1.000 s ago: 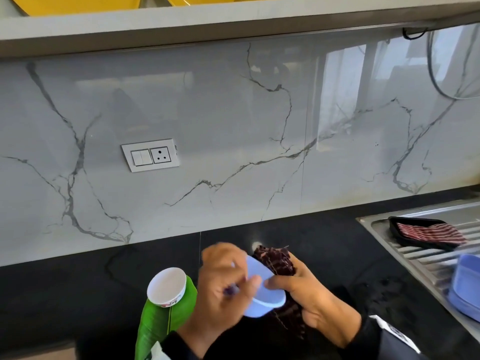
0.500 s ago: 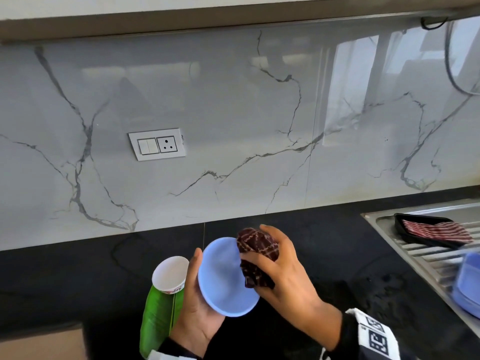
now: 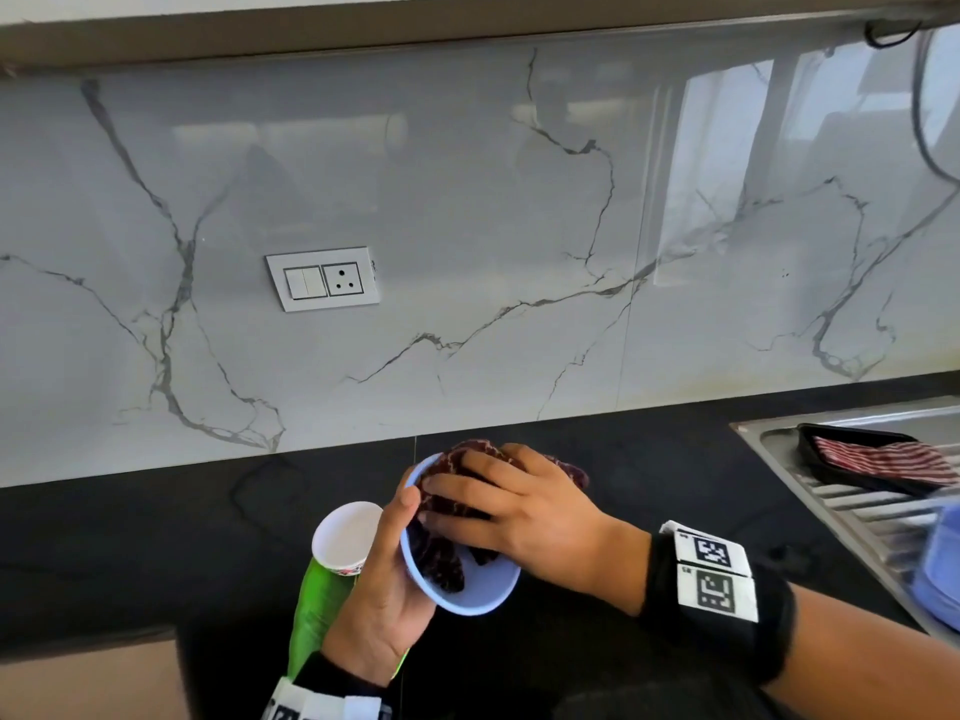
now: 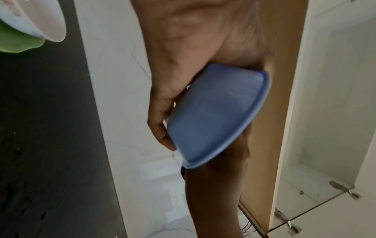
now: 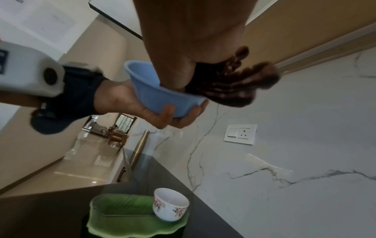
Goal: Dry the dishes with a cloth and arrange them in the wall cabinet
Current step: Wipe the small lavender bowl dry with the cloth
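My left hand (image 3: 387,579) grips a small blue plastic bowl (image 3: 480,589) from below, tilted with its mouth toward my right hand; the bowl (image 4: 213,112) (image 5: 162,95) fills both wrist views. My right hand (image 3: 498,504) presses a dark maroon patterned cloth (image 3: 441,550) into the bowl's inside, fingers spread over the cloth. Part of the cloth (image 5: 230,85) spills over the far rim. Both hands hover above the black counter (image 3: 130,553).
A white floral cup (image 3: 348,537) (image 5: 171,203) stands on a green leaf-shaped tray (image 3: 317,610) (image 5: 130,214) just left of my hands. At right, the steel sink drainboard (image 3: 831,517) carries a black tray with a striped cloth (image 3: 883,457) and another blue dish (image 3: 940,574). A wall socket (image 3: 323,279) is behind.
The bowl has turned from showing its underside to showing its inside. My right hand has pushed the cloth down into it. The head view has dropped, losing the yellow dishes above.
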Tool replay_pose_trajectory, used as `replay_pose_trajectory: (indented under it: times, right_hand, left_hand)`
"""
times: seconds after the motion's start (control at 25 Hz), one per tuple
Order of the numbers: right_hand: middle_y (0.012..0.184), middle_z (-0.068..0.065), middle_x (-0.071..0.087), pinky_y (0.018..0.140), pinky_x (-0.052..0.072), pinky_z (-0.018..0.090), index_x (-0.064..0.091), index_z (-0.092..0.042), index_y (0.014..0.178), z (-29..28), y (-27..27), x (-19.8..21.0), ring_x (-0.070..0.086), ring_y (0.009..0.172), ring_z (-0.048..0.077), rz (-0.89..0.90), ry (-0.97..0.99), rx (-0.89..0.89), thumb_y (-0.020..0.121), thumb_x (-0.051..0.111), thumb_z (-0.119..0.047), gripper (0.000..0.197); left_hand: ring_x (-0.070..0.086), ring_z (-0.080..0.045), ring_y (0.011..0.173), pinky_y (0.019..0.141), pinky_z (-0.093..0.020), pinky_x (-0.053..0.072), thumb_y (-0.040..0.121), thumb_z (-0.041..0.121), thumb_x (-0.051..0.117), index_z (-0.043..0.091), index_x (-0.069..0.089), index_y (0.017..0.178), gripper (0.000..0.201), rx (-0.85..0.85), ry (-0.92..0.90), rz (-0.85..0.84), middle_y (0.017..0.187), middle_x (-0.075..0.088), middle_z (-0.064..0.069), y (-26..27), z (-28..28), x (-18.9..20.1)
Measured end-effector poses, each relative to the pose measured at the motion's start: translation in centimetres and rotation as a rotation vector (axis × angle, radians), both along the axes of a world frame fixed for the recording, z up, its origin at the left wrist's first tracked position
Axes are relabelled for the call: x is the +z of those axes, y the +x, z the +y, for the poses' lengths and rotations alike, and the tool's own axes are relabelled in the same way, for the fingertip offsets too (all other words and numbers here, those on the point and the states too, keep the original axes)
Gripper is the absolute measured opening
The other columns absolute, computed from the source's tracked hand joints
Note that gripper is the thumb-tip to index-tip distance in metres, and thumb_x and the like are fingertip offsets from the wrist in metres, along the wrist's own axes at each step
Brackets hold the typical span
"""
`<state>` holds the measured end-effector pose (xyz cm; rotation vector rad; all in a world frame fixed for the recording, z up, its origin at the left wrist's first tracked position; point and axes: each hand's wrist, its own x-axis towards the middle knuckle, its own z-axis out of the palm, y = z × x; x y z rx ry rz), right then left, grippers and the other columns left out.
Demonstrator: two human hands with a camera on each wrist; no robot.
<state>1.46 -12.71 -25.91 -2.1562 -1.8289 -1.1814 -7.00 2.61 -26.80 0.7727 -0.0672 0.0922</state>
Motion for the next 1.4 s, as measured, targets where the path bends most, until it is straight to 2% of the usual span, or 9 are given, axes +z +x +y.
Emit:
replay_pose_trajectory:
  times: [0.2, 0.4, 0.56, 0.68, 0.76, 0.84, 0.96, 1.16, 1.4]
  right_hand:
    - [0.130, -0.006, 0.057, 0.065, 0.056, 0.035, 0.056, -0.030, 0.130, -0.4, -2.1, -0.6, 0.057, 0.110, 0.020, 0.450, -0.100, -0.078, 0.074, 0.058, -0.031, 0.056]
    - [0.112, -0.006, 0.064, 0.083, 0.050, 0.031, 0.054, -0.031, 0.129, -0.6, -3.7, -0.1, 0.061, 0.098, 0.019, 0.931, -0.129, -0.100, 0.073, 0.061, -0.036, 0.057]
    - [0.095, 0.002, 0.067, 0.078, 0.050, 0.029, 0.056, -0.024, 0.121, -0.8, -4.1, -0.3, 0.063, 0.084, 0.017, 1.666, 0.067, 0.043, 0.070, 0.062, -0.020, 0.052]
    - [0.099, 0.013, 0.063, 0.076, 0.052, 0.031, 0.052, -0.008, 0.124, -0.7, -4.6, -0.9, 0.062, 0.088, 0.022, 2.251, 0.397, 0.313, 0.069, 0.054, -0.002, 0.055]
    - [0.106, 0.021, 0.061, 0.078, 0.053, 0.034, 0.049, -0.002, 0.127, -0.7, -4.1, -0.8, 0.062, 0.095, 0.028, 2.375, 0.547, 0.470, 0.065, 0.051, 0.002, 0.062]
    - [0.102, 0.020, 0.062, 0.076, 0.055, 0.033, 0.050, -0.002, 0.120, -0.9, -3.1, -0.3, 0.063, 0.090, 0.027, 2.336, 0.740, 0.560, 0.062, 0.053, 0.003, 0.059]
    - [0.097, 0.009, 0.064, 0.077, 0.054, 0.031, 0.052, -0.015, 0.112, -1.2, -2.1, 0.0, 0.063, 0.088, 0.021, 2.021, 1.000, 0.496, 0.070, 0.055, 0.002, 0.046]
    - [0.111, -0.004, 0.054, 0.084, 0.050, 0.031, 0.048, -0.028, 0.116, 0.8, -3.7, -3.3, 0.059, 0.103, 0.016, 1.150, 0.758, 0.068, 0.080, 0.062, -0.017, 0.041]
    - [0.121, -0.013, 0.040, 0.079, 0.050, 0.031, 0.034, -0.030, 0.130, 1.8, -5.3, -2.5, 0.059, 0.100, 0.020, 1.211, 0.421, -0.003, 0.074, 0.048, -0.036, 0.058]
  left_hand:
    - [0.063, -0.029, 0.098, 0.081, -0.037, 0.053, 0.067, 0.037, 0.073, 0.004, 0.059, 0.116, 0.060, 0.099, 0.359, -0.094, 0.105, 0.065, -0.020, 0.1, 0.7, -0.3]
    - [0.061, -0.026, 0.091, 0.078, -0.043, 0.047, 0.060, 0.039, 0.067, 0.016, 0.066, 0.101, 0.047, 0.191, 0.355, -0.041, 0.102, 0.062, -0.013, 0.4, -0.5, -0.6]
    - [0.064, -0.018, 0.078, 0.063, -0.028, 0.055, 0.055, 0.040, 0.069, 0.008, 0.061, 0.106, 0.060, 0.272, 0.393, 0.015, 0.092, 0.063, -0.011, 0.1, -1.3, -0.9]
    - [0.067, -0.031, 0.097, 0.083, -0.040, 0.056, 0.065, 0.040, 0.068, 0.003, 0.059, 0.114, 0.062, 0.275, 0.432, 0.029, 0.106, 0.069, -0.017, -0.1, -1.6, -1.2]
    - [0.061, -0.039, 0.112, 0.099, -0.051, 0.048, 0.074, 0.042, 0.068, 0.001, 0.056, 0.122, 0.064, 0.304, 0.400, 0.033, 0.120, 0.065, -0.021, -0.3, -1.8, -1.1]
    - [0.058, -0.039, 0.119, 0.102, -0.055, 0.044, 0.080, 0.046, 0.069, 0.003, 0.054, 0.128, 0.067, 0.298, 0.316, 0.058, 0.126, 0.061, -0.023, -0.5, -1.7, -1.0]
    - [0.069, -0.026, 0.099, 0.082, -0.037, 0.057, 0.089, 0.038, 0.058, 0.009, 0.066, 0.113, 0.039, 0.280, 0.217, 0.114, 0.109, 0.072, -0.015, -0.8, -1.9, -0.6]
    - [0.061, -0.032, 0.111, 0.099, -0.048, 0.047, 0.102, 0.030, 0.040, 0.000, 0.060, 0.121, 0.041, 0.229, 0.159, 0.075, 0.112, 0.066, -0.019, -1.6, -3.4, 0.2]
    - [0.070, -0.014, 0.076, 0.068, -0.027, 0.057, 0.083, 0.032, 0.047, 0.020, 0.077, 0.074, 0.034, 0.177, 0.149, 0.117, 0.079, 0.072, -0.004, -0.9, -3.2, 0.5]
